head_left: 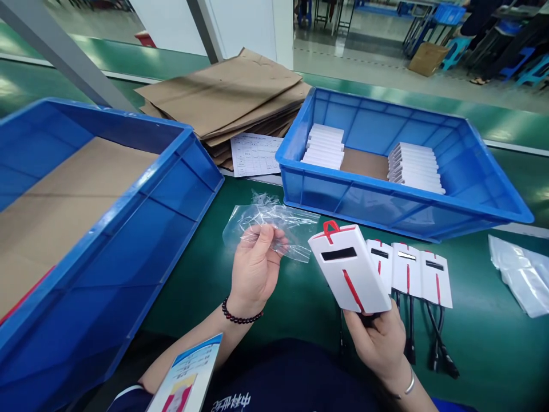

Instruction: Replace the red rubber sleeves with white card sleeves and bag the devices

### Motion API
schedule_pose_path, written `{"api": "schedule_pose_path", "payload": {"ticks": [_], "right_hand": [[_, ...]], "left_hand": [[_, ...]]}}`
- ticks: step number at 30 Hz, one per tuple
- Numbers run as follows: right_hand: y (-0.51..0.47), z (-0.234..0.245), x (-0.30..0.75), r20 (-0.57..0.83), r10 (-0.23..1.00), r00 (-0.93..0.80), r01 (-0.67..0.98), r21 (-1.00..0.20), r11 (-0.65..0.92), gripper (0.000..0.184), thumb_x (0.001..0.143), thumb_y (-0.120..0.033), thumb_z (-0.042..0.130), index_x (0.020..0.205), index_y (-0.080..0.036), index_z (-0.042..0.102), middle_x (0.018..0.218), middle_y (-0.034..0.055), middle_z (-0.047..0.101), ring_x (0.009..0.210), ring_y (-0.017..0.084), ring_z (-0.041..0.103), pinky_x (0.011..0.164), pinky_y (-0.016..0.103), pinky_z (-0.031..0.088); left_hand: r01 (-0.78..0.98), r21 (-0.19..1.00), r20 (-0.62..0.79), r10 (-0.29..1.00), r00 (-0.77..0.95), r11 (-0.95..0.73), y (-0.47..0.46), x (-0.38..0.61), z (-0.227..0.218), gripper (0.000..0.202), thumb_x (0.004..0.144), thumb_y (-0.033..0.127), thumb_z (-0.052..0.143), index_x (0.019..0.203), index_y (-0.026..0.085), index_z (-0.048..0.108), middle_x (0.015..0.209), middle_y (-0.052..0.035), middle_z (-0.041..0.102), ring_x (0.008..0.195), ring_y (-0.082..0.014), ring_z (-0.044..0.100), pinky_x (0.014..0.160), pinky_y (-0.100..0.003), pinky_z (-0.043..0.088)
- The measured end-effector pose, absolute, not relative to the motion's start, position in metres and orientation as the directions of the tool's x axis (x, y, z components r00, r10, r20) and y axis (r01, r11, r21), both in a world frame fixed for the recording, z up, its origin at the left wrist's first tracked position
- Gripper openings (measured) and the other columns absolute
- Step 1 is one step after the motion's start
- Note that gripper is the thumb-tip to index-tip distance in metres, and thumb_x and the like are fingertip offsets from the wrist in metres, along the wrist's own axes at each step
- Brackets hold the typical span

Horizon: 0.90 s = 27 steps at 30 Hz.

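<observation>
My left hand pinches a clear plastic bag above the green tabletop. In my right hand is a white device with a dark window, a red stripe and a red loop at its top; my fingers grip its lower end, where a black part shows. Just right of it, three similar white devices lie side by side on the table, black cables running from their lower ends towards me.
A blue bin at the back right holds two rows of white devices. At left stands another blue bin with a cardboard sheet inside. Brown cardboard sheets and a printed form lie between them. Clear bags rest at far right.
</observation>
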State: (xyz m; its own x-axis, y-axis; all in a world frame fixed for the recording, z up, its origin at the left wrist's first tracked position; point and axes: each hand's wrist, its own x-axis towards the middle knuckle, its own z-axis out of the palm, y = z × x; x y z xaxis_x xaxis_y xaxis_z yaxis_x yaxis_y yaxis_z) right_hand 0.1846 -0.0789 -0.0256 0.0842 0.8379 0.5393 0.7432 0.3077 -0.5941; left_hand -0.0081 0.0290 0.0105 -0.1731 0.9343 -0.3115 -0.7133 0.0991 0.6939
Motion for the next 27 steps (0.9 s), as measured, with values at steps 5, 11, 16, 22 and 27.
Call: {"api": "schedule_pose_path", "payload": {"ticks": [5, 11, 16, 22, 27], "right_hand": [[-0.078, -0.027, 0.182, 0.516, 0.853, 0.073, 0.722, -0.618, 0.312, 0.011, 0.087, -0.024, 0.063, 0.090, -0.021, 0.053, 0.060, -0.0039, 0.050, 0.043, 0.011, 0.052, 0.039, 0.021, 0.045], [-0.079, -0.025, 0.179, 0.451, 0.892, 0.034, 0.616, -0.712, 0.337, 0.010, 0.090, -0.022, 0.059, 0.090, -0.020, 0.049, 0.062, -0.0067, 0.047, 0.045, 0.007, 0.049, 0.042, 0.017, 0.044], [-0.084, -0.026, 0.175, 0.357, 0.934, 0.023, 0.492, -0.818, 0.300, 0.015, 0.090, -0.022, 0.060, 0.084, -0.022, 0.046, 0.067, -0.0059, 0.046, 0.051, 0.008, 0.049, 0.047, 0.017, 0.048], [-0.089, -0.034, 0.170, 0.208, 0.978, 0.029, 0.310, -0.932, 0.189, 0.013, 0.091, -0.023, 0.060, 0.090, -0.023, 0.047, 0.070, -0.0055, 0.045, 0.056, 0.009, 0.051, 0.050, 0.020, 0.049], [-0.092, -0.041, 0.171, 0.117, 0.993, 0.007, 0.189, -0.976, 0.113, 0.013, 0.093, -0.022, 0.058, 0.095, -0.024, 0.045, 0.073, -0.0059, 0.040, 0.058, 0.009, 0.049, 0.052, 0.021, 0.048]], "left_hand": [[-0.692, 0.720, -0.238, 0.953, -0.187, 0.044, 0.028, -0.005, 0.009, 0.031, 0.061, 0.031, 0.090, 0.069, 0.017, 0.065, 0.069, 0.0025, 0.066, 0.061, -0.0089, 0.062, 0.057, -0.019, 0.055], [-0.607, 0.780, -0.033, 0.959, -0.282, -0.151, 0.028, -0.004, 0.003, 0.026, 0.066, 0.034, 0.088, 0.072, 0.019, 0.067, 0.070, 0.0013, 0.070, 0.065, -0.0127, 0.068, 0.059, -0.023, 0.058], [-0.598, 0.773, 0.068, 0.966, -0.250, -0.209, 0.027, -0.003, 0.002, 0.023, 0.072, 0.037, 0.083, 0.075, 0.021, 0.067, 0.072, 0.0024, 0.072, 0.064, -0.0161, 0.071, 0.061, -0.029, 0.062], [-0.686, 0.726, -0.058, 0.990, -0.127, -0.045, 0.018, -0.003, 0.001, 0.034, 0.070, 0.036, 0.085, 0.092, 0.022, 0.063, 0.090, -0.0005, 0.073, 0.082, -0.0189, 0.074, 0.067, -0.026, 0.062], [-0.750, 0.631, -0.244, 0.968, 0.053, 0.200, 0.014, -0.001, 0.008, 0.060, 0.066, 0.014, 0.087, 0.115, 0.022, 0.053, 0.107, -0.0038, 0.071, 0.092, -0.0145, 0.072, 0.072, -0.019, 0.059]]}}
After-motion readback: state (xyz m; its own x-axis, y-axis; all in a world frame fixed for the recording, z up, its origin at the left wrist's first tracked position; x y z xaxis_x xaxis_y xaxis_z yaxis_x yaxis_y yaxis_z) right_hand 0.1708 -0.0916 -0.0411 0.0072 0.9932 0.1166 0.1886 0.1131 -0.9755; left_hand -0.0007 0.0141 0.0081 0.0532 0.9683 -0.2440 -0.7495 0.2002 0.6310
